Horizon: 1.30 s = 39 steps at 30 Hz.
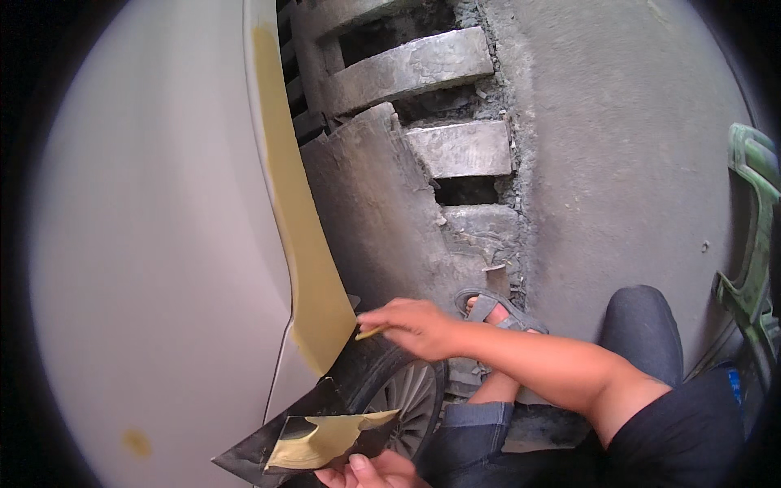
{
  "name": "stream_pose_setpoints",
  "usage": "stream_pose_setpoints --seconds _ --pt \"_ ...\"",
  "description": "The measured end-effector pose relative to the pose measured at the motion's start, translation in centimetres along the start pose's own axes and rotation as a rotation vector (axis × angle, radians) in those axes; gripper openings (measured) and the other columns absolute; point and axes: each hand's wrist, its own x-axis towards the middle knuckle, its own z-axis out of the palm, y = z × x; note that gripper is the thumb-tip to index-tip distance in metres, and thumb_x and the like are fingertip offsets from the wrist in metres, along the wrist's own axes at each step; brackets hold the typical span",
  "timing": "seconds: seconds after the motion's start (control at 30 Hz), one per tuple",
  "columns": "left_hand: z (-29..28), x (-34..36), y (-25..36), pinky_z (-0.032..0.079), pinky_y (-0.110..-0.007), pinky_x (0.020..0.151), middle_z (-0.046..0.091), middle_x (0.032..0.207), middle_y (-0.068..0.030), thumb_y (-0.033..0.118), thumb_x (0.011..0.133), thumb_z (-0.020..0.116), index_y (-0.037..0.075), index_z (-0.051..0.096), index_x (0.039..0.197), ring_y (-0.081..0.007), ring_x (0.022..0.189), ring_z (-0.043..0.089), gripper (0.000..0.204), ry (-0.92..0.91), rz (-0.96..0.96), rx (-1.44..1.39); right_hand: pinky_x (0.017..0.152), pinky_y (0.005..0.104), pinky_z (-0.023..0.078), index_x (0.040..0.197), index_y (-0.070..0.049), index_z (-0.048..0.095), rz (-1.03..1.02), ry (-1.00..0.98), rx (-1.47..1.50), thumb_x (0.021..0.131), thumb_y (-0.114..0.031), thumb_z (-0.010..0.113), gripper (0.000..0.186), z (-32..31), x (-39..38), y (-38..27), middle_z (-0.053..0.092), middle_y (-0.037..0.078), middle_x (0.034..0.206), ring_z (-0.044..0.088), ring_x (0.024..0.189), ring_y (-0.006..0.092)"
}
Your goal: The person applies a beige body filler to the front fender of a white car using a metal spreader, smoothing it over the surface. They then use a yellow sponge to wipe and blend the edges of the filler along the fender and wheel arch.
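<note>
My right hand [415, 325] reaches left across my body and grips a small flat spreader [370, 333] smeared with yellow filler, its tip against the yellow-coated edge [305, 244] of a pale car body panel [154, 260] by the wheel arch. My left hand [370, 472] at the bottom edge holds a dark flat board [260, 451] carrying a patch of yellow filler [321, 439]. Just right of the board and below my right hand shows the car's tyre and alloy wheel [411, 398].
A concrete drain grating [423, 73] with open slots lies ahead beside rough concrete ground [618, 138]. My sandalled foot [492, 309] and bent knee [643, 325] are at the right. A green plastic object [757, 236] stands at the far right.
</note>
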Motion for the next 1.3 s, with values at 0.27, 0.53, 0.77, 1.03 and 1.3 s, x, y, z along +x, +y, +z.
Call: stream_pose_setpoints --seconds 0.27,0.53,0.77,1.03,1.3 --pt "3.5 1.7 2.8 0.034 -0.044 0.112 0.047 0.139 -0.0217 0.001 0.082 0.048 -0.009 0.036 0.141 -0.0323 0.129 0.047 0.061 0.048 -0.349 -0.223 0.103 0.0373 0.046 0.140 0.000 0.041 0.043 0.125 0.564 0.094 0.001 0.056 0.049 -2.4 -4.3 -11.2 0.059 0.019 0.130 0.058 0.121 0.0265" --pt "4.6 3.2 4.5 0.036 -0.043 0.111 0.049 0.136 -0.0202 0.001 0.085 0.048 -0.007 0.035 0.141 -0.0297 0.125 0.050 0.058 0.054 -0.389 -0.268 0.099 0.0363 0.048 0.135 -0.003 0.050 -0.095 -0.057 0.135 0.091 0.004 0.056 0.045 -1.7 -7.3 -12.1 0.064 0.013 0.125 0.061 0.115 0.0245" --pt "3.8 3.0 3.8 0.035 -0.045 0.112 0.047 0.139 -0.0209 -0.001 0.087 0.048 -0.008 0.034 0.142 -0.0313 0.128 0.048 0.057 0.061 -0.254 -0.272 0.103 0.0339 0.043 0.137 -0.003 0.046 0.313 0.503 0.141 0.088 0.002 0.060 0.051 -7.1 -3.2 -4.5 0.059 0.013 0.129 0.055 0.120 0.0201" --pt "2.1 1.2 1.0 0.031 -0.047 0.115 0.047 0.142 -0.0217 0.003 0.083 0.050 -0.006 0.043 0.138 -0.0342 0.130 0.046 0.056 0.103 -0.074 -0.025 0.101 0.0313 0.043 0.139 0.001 0.044 0.047 0.674 0.265 0.085 0.008 0.057 0.056 -9.8 13.4 -1.8 0.055 0.014 0.132 0.052 0.123 0.0199" --pt "2.5 1.4 0.3 0.041 -0.049 0.106 0.049 0.138 -0.0230 0.005 0.086 0.054 -0.003 0.039 0.139 -0.0367 0.122 0.052 0.056 -0.028 -0.234 0.013 0.097 0.0299 0.045 0.130 0.000 0.050 -0.216 0.707 0.431 0.085 0.006 0.056 0.046 -7.4 18.3 -3.0 0.062 0.009 0.115 0.058 0.108 0.0155"
